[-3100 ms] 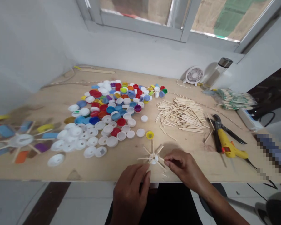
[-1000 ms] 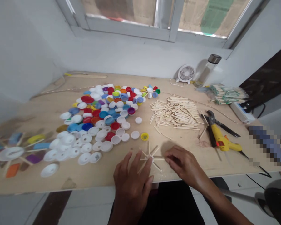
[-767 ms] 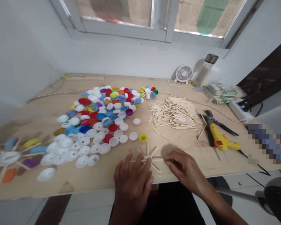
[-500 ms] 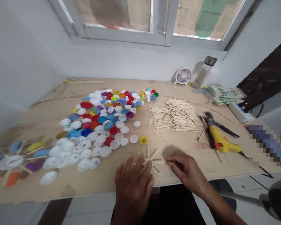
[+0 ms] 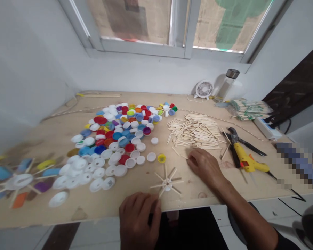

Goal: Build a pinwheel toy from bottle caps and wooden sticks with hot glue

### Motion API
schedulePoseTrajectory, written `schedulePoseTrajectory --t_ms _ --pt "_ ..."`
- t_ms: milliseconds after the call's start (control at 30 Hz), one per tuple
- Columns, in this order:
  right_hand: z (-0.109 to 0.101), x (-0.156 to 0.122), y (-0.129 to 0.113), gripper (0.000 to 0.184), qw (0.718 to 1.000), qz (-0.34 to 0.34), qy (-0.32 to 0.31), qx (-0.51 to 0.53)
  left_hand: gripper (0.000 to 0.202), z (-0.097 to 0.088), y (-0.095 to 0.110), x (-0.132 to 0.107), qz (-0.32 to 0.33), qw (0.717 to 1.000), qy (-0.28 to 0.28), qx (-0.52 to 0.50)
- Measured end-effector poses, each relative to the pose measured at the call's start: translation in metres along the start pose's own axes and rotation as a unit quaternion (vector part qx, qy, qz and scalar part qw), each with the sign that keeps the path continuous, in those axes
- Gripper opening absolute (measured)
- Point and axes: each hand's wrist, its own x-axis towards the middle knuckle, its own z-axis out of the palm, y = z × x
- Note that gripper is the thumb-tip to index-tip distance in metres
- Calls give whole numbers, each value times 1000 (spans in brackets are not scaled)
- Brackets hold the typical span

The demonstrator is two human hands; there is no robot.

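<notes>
A white bottle cap (image 5: 167, 188) lies near the table's front edge, with several short wooden sticks fanning out from it like spokes. My left hand (image 5: 140, 218) rests at the edge beside it, fingers curled, thumb and forefinger closed at the tip of its lower-left stick (image 5: 161, 192). Farther right, my right hand (image 5: 206, 168) reaches over the table with its fingers pinched at the end of a loose wooden stick (image 5: 183, 156). The pinching fingertips are partly hidden. Just beyond that hand lies a pile of similar sticks (image 5: 198, 132).
Many coloured bottle caps (image 5: 109, 134) cover the left middle, a yellow cap (image 5: 161, 158) nearest the sticks. A finished-looking cap flower (image 5: 19, 181) lies far left. Right are a yellow glue gun (image 5: 246, 158), black-handled pliers (image 5: 233, 139) and a power strip (image 5: 267, 128). A fan (image 5: 204, 89) stands behind.
My left hand has drawn back from over the spoked cap to its lower-left side, uncovering it. My right hand has moved up and away to the loose stick by the pile.
</notes>
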Motion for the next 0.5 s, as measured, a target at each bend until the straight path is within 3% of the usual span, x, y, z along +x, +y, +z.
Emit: schedulePoseTrajectory --t_ms 233,367,500 --pt "-2 -5 2 11 1000 13 12 16 20 -3 14 1 -1 998 -45 -48" --pt "-10 -33 -6 11 997 11 9 76 23 -10 15 2 7 999 -21 -42" --pt "-17 -65 -27 11 977 -27 -51 205 31 -17 18 6 28 998 -10 -57"
